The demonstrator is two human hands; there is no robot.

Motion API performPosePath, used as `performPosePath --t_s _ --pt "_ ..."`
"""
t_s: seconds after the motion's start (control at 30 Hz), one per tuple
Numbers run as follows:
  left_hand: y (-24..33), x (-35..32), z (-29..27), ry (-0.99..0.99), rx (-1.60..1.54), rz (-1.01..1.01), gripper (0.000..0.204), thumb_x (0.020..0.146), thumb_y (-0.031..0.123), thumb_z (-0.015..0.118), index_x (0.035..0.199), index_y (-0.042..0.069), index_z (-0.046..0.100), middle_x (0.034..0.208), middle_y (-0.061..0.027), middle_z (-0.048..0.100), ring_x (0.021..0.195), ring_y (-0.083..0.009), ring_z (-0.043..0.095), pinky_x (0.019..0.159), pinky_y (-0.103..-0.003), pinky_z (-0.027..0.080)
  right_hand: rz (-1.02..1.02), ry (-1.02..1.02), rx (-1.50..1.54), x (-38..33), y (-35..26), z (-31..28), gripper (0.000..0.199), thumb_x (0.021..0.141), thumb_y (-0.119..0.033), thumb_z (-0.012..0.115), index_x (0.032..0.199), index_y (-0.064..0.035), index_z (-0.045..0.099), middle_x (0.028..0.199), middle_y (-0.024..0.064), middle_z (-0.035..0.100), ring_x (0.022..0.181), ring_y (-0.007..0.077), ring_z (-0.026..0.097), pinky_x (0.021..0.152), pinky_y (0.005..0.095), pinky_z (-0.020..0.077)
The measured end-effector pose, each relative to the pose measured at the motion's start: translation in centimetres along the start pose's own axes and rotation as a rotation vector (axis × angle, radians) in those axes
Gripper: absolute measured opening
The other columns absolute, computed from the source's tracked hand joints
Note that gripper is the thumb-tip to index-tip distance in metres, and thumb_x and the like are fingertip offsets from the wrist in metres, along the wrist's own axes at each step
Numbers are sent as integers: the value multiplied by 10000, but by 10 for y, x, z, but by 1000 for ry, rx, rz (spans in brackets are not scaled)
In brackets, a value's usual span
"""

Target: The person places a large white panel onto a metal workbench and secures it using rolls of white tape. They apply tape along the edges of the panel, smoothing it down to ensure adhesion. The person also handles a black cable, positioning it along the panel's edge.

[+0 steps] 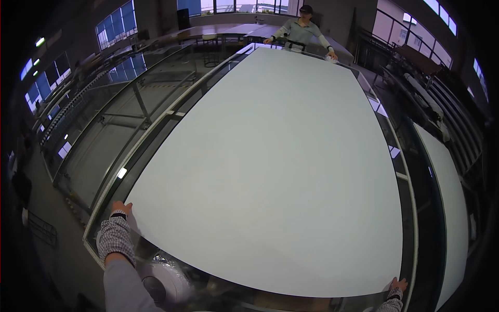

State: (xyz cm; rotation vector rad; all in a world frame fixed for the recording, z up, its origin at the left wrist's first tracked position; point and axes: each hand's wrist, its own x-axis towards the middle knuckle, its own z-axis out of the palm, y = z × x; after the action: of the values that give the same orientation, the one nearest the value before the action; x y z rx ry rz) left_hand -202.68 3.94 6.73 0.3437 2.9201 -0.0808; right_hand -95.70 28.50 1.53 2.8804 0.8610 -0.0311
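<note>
A large white sheet [270,166] lies spread over a glass-topped frame and fills the middle of the view. At its near left corner, my left hand [122,209] has its fingers closed on the edge. My right hand [399,285] grips the near right corner, its fingers bent at the edge; part of that hand and forearm is cut off below. Both my forearms wear checked sleeve covers. Between my arms, under the near edge, sits a white roll [169,281] with shiny clear film around it.
Across the far edge stands a co-worker [304,34], one hand on a small white item [331,60]. A pale metal frame [130,140] borders the glass. Another white panel [449,208] stands at the right, near racked long bars [452,109]. A glass table [119,114] is at left.
</note>
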Motion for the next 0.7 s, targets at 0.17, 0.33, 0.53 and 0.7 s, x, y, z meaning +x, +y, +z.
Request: performPosePath --t_s 0.17,0.33,0.53,0.7 --pt "-3 22 7 83 -14 59 625 728 427 669 1048 -101 577 1123 -270 547 1036 -369 542 878 -411 461 207 35 -11 101 42 36 530 664 -330 721 1049 -25 520 1177 181 448 976 304 531 842 416 499" --pt "20 -11 -33 88 103 69 510 701 374 689 1013 -25 629 1102 -228 573 1004 -346 562 866 -402 469 -177 107 33 104 65 36 291 619 -170 697 721 -35 460 725 106 435 623 278 472 593 399 427" --pt "-55 47 -12 13 60 119 447 741 372 627 839 -64 644 850 -224 634 795 -336 620 743 -401 500 -272 119 35 70 31 -19 222 653 -87 659 673 21 467 678 136 449 637 298 487 624 402 424" --pt "-42 46 0 -49 -275 279 391 768 309 621 800 -81 613 753 -203 631 616 -296 633 539 -391 528 -333 164 -117 71 55 -47 223 669 -72 654 619 44 470 600 167 452 563 313 489 562 410 422"
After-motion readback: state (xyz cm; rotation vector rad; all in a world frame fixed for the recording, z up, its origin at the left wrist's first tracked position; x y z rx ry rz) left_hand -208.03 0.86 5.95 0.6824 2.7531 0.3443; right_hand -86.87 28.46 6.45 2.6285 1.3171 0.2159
